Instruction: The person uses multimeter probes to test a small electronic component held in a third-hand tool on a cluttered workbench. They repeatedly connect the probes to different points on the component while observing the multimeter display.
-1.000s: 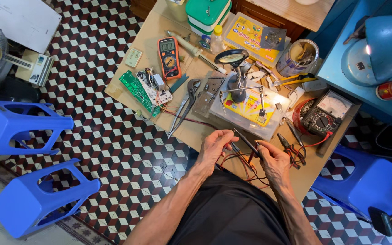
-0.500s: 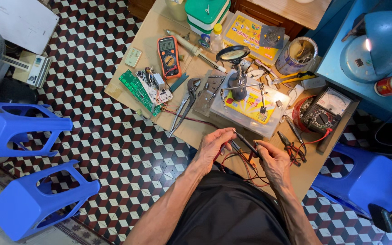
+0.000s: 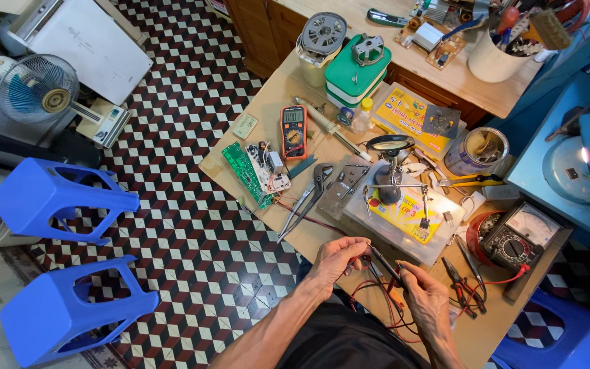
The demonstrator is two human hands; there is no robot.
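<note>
Fingers of the left hand [image 3: 336, 257] and right hand [image 3: 423, 295] pinch the 2 ends of a thin black probe [image 3: 385, 264], slanted between them over the near table [image 3: 288, 102] edge. Red and black leads [image 3: 390, 316] loop beneath. Just beyond lie pliers [image 3: 306, 198] and an analog meter [image 3: 522, 239].

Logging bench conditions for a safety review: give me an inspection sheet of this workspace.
Surface: wooden table, crowded.
Job's things: black probe held between both hands.
Clutter: green circuit board, orange multimeter, pliers, magnifier stand, analog meter.
Grippers: left hand and right hand both grip the probe.
Cables: red and black leads tangled near the hands.
Surroundings: blue stools, fan, checkered floor.
</note>
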